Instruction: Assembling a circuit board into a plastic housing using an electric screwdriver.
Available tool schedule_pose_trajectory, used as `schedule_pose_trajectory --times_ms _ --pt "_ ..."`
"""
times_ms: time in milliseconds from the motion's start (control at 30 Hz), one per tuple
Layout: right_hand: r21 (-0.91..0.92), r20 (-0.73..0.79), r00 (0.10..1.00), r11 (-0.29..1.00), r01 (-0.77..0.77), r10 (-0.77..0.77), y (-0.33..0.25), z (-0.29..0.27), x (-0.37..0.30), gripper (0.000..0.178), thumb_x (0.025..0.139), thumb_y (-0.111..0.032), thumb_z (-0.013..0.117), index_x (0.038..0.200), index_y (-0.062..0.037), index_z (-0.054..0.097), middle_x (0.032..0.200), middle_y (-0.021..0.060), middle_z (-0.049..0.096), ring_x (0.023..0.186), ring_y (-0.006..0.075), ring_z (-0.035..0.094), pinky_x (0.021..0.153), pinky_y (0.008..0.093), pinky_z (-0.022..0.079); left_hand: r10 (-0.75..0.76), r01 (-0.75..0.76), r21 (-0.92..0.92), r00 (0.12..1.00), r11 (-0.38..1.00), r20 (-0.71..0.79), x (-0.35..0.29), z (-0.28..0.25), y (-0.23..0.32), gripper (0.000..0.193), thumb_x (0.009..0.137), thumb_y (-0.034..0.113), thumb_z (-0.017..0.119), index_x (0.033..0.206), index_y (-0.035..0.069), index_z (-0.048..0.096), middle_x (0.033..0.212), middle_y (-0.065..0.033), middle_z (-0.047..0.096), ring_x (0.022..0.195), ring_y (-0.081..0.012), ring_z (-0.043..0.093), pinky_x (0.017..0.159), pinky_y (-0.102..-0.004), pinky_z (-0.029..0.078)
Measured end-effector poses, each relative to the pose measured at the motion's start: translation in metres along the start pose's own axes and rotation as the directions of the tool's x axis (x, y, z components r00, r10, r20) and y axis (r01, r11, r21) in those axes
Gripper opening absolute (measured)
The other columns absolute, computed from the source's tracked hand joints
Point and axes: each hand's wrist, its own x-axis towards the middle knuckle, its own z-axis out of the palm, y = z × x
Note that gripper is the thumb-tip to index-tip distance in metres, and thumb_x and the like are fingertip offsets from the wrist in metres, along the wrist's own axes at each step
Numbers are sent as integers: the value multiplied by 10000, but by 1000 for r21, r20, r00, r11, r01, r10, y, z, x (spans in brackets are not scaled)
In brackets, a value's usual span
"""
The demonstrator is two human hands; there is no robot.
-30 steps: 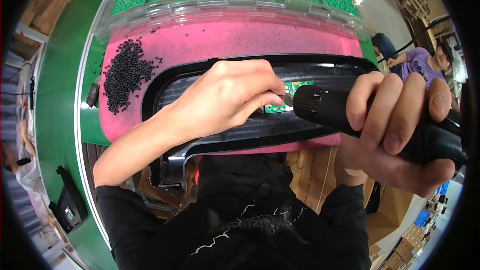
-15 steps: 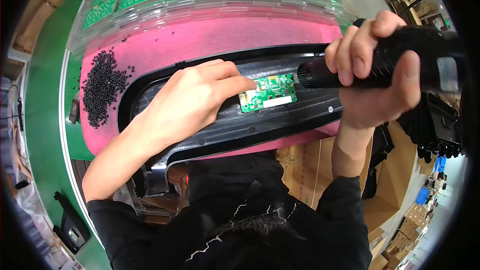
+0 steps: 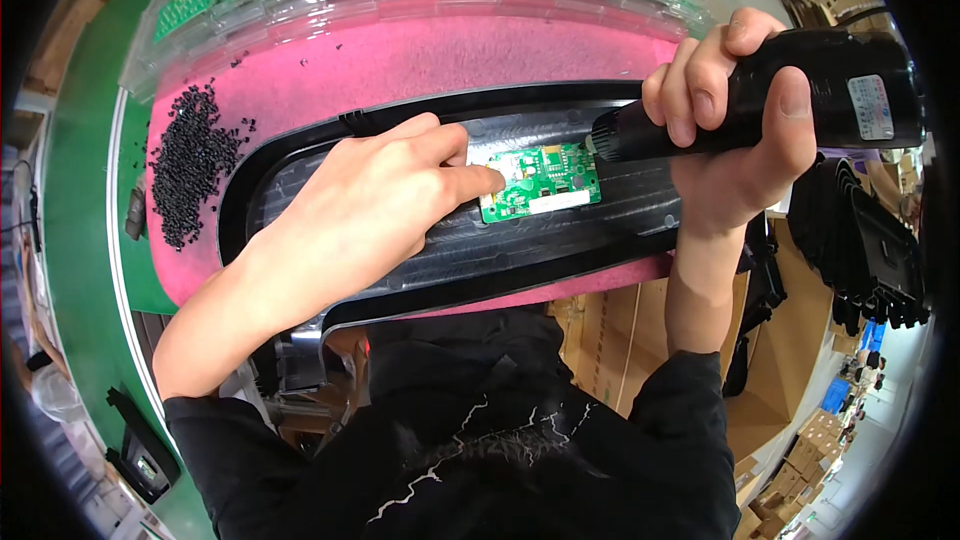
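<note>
Since a second ago my right hand has lifted the black electric screwdriver up and back, so its tip now sits at the right top corner of the green circuit board, which was mostly hidden before and now shows almost whole. My left hand has stayed on the board's left end.

The pink mat covers the bench, and on it lies the long black plastic housing, curved and ribbed inside. The circuit board rests in the middle of that housing, just beyond my left fingertips and just left of the screwdriver's nose. It is a small green rectangle with a white strip along its near edge and small dark parts on top.

My left hand lies flat and loosely open, fingers pressing the board, grasping nothing. My right hand is wrapped tight around the screwdriver's body.

A heap of small black screws lies on the mat's left end.
</note>
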Motion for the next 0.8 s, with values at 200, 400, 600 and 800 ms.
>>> schedule_pose_trajectory --times_ms 200,400,600,800 --pt "86 87 996 995 -44 36 4 1 4 358 907 -395 515 1004 -50 509 613 -10 423 486 99 376 522 276 353 14 -14 -10 1000 1000 -9 1 -3 2 424 707 -107 553 1033 110 715 863 -56 606 842 -249 612 616 -376 511" --pt "237 127 992 971 -28 -2 4 9 0 384 898 -323 583 1059 21 528 620 48 485 480 129 420 479 273 369 36 -36 13 999 999 1 -7 -4 -2 414 701 -65 586 1066 100 690 874 -65 596 878 -253 600 651 -373 515" --pt "426 11 989 896 127 -146 -20 42 -19 460 840 -466 625 1034 -70 493 642 -27 481 492 89 449 511 249 368 152 -161 -34 973 986 -176 -9 12 -17 332 726 -17 646 1052 42 651 875 -80 638 839 -254 626 663 -371 531" --pt "432 1 972 877 211 -235 -37 55 -29 433 794 -418 677 992 -84 486 658 -37 487 501 73 465 529 221 373 153 -332 -448 908 830 -389 -7 6 -10 278 757 -6 730 1020 1 638 842 -118 677 759 -264 680 633 -341 544"
